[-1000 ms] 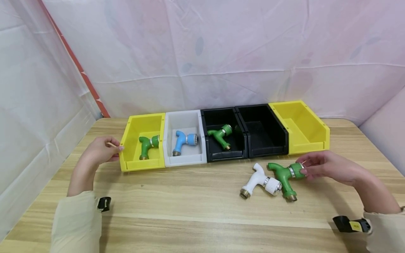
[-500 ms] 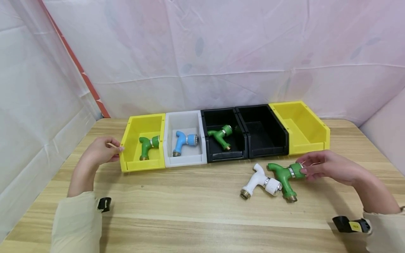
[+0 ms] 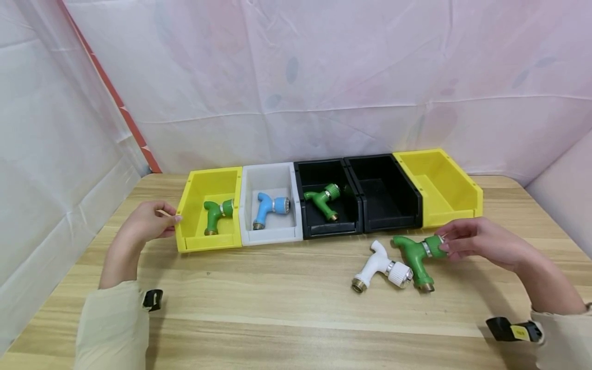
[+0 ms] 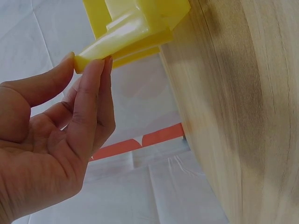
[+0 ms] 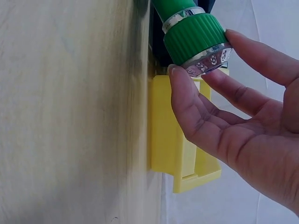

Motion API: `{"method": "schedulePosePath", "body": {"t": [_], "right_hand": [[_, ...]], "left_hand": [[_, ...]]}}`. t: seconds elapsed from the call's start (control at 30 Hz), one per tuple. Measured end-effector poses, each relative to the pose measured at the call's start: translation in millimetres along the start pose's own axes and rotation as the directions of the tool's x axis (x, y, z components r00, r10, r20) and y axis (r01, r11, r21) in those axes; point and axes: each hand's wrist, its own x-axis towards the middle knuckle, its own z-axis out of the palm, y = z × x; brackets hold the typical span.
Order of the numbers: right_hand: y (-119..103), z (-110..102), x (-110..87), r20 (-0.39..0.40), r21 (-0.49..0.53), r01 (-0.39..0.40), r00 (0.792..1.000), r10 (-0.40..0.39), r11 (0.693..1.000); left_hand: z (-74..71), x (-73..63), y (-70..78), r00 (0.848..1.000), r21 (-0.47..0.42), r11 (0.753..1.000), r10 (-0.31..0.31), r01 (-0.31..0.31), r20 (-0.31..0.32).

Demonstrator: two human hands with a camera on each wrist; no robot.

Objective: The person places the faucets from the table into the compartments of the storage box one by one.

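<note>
My left hand [image 3: 150, 222] pinches the side rim of the leftmost yellow bin [image 3: 199, 242]; in the left wrist view, thumb and fingertips meet on that yellow edge [image 4: 126, 39]. At the right, my right hand [image 3: 483, 244] holds a green tap [image 3: 418, 257] by its ribbed knob. Seen from the right wrist, thumb and fingers grip the clear-capped end of the green knob [image 5: 196, 39]. Close to the left of this tap, a white tap [image 3: 379, 265] lies on the table. A small gap or light contact between the two taps cannot be told apart.
Side by side stand a white bin [image 3: 273, 236] holding a blue tap [image 3: 270, 206], a black bin [image 3: 330, 227] with a green tap [image 3: 325, 200], another black bin [image 3: 393, 222] and a right-hand yellow bin [image 3: 453, 216]. Another green tap [image 3: 215, 213] lies in the leftmost bin.
The green tap at the right has risen and shifted slightly in my right hand over the last half second. My left hand stays on the yellow bin's rim.
</note>
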Motion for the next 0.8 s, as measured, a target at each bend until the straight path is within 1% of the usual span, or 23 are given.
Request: {"method": "schedulePosePath", "body": {"t": [0.43, 0.53, 0.8], "right_hand": [[-7, -2, -3.9, -0.084, -0.091, 0.019, 0.996, -0.027, 0.996], [-9, -2, -4.3, -0.110, -0.121, 0.011, 0.994, -0.025, 0.993], [-14, -2, -3.0, -0.171, -0.176, -0.040, 0.985, 0.010, 0.984]], "left_hand": [[0.4, 1.2, -1.5, 1.000, -0.004, 1.000, 0.013, -0.013, -0.005], [0.2, 0.6, -1.3, 1.000, -0.005, 1.000, 0.018, -0.018, -0.004], [-0.4, 0.0, -0.9, 1.000, -0.006, 1.000, 0.020, -0.020, 0.001]]}}
